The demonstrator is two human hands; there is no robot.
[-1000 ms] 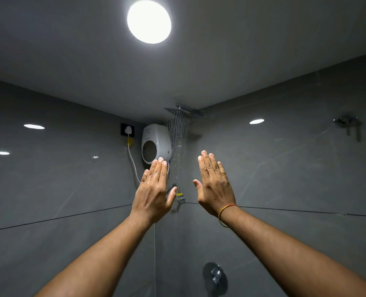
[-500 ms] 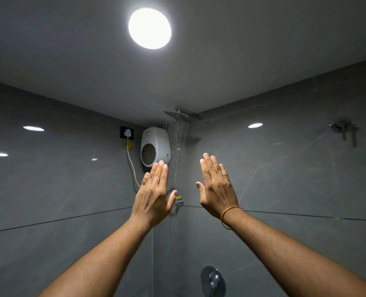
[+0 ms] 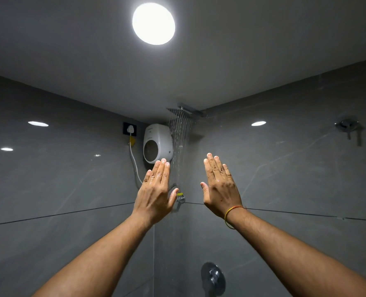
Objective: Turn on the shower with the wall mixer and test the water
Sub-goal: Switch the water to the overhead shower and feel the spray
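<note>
Left hand and right hand, both flat, fingers extended, holding nothing, flank the water stream falling from the shower head in the wall corner; wall mixer below.

We see a dim grey room — one round ceiling lamp glares, mirrored on glossy walls; edges bend.

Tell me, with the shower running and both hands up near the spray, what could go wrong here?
1. Spray from the shower head falls right beside the plugged-in white water heater and its wall socket; splashes might reach them.
2. The left hand and right hand look wet, so the wall mixer handle below may slip when gripped.
</note>
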